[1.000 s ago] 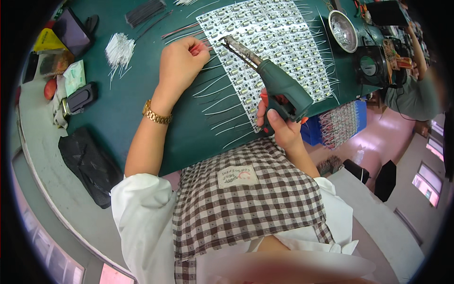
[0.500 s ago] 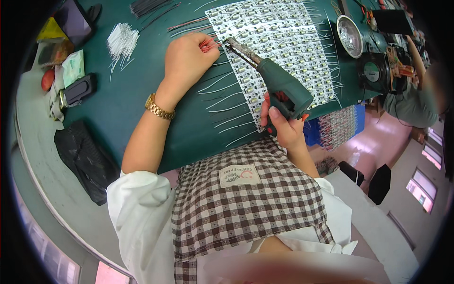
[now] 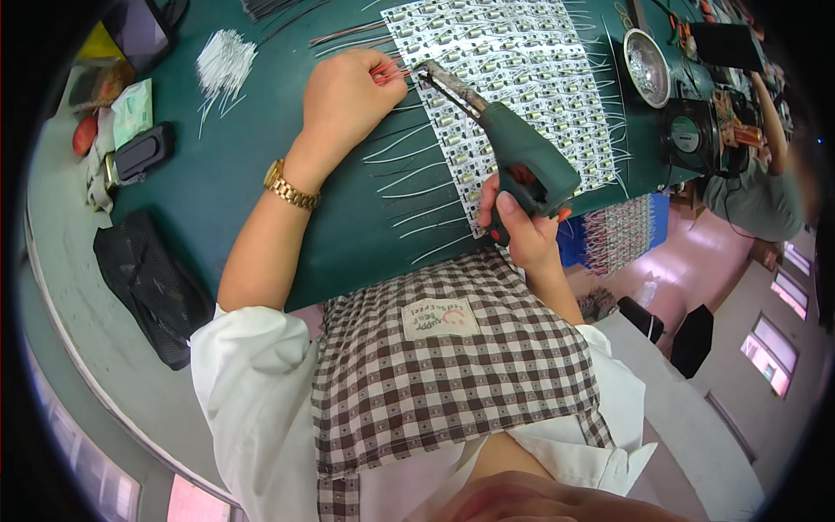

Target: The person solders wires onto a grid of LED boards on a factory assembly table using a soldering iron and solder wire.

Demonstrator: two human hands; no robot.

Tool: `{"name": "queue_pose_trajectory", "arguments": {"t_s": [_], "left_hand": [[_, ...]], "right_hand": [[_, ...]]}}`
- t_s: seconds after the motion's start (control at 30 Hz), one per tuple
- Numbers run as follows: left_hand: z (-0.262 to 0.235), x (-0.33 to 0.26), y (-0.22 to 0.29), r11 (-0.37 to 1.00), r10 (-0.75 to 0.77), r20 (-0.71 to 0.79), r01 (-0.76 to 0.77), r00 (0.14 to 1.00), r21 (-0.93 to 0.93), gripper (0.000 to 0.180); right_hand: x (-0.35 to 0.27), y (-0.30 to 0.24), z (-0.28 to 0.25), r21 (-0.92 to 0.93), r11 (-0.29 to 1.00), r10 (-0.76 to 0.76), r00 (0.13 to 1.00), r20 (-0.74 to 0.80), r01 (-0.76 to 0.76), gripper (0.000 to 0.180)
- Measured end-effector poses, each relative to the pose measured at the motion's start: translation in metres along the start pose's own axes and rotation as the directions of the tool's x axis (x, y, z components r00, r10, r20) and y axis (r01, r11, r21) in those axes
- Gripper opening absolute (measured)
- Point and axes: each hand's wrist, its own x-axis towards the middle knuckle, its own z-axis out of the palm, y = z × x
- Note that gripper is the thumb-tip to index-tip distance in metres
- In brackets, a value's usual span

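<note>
A panel of white circuit boards [image 3: 522,96] with many small components lies on the green table. Black and white wires stick out from its left edge. My left hand [image 3: 352,96] is closed around a small bundle of red wires [image 3: 384,73], whose ends reach the board's upper left edge. My right hand [image 3: 522,222] grips the handle of a dark green soldering gun [image 3: 526,161]. Its tip rests at or just above the board edge, close to the red wire ends; exact contact is too small to tell.
A pile of white wires [image 3: 225,61] lies at the upper left, black wires [image 3: 274,9] behind it. A metal bowl [image 3: 645,68] and a black round fan-like device [image 3: 687,135] stand right. Below the table edge is a blue crate [image 3: 659,222] of wired boards. Another person's arm [image 3: 771,113] shows far right.
Both hands stay close to the same board edge. My left hand has turned slightly and the soldering gun has shifted a little; the whole view has moved slightly too.
</note>
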Motion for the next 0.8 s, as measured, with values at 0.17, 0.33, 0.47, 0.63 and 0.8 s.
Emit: {"name": "queue_pose_trajectory", "arguments": {"t_s": [0.17,0.33,0.47,0.63,0.8], "left_hand": [[-0.001,0.000,0.002,1.000,-0.017,0.016,0.017,1.000,-0.002,0.021],[0.000,0.000,-0.003,1.000,-0.007,0.015,0.007,1.000,-0.016,0.020],[-0.001,-0.001,-0.004,1.000,0.017,-0.006,-0.017,1.000,-0.022,0.016],[-0.014,0.002,-0.014,0.992,0.123,0.042,-0.122,0.992,-0.013,0.014],[-0.071,0.016,-0.019,0.968,0.073,-0.182,-0.026,0.981,0.250,0.017]], "right_hand": [[-0.005,-0.007,0.002,0.135,0.991,-0.001,0.995,-0.101,0.015,0.037],[-0.007,-0.005,-0.005,0.193,0.977,-0.080,0.994,-0.077,0.093,0.040],[-0.009,-0.004,-0.008,0.202,0.973,-0.096,0.992,-0.083,0.111,0.042],[-0.006,-0.007,-0.009,0.213,0.970,-0.105,0.992,-0.073,0.118,0.052],[-0.010,-0.006,-0.009,0.199,0.974,-0.103,0.993,-0.060,0.113,0.052]]}}
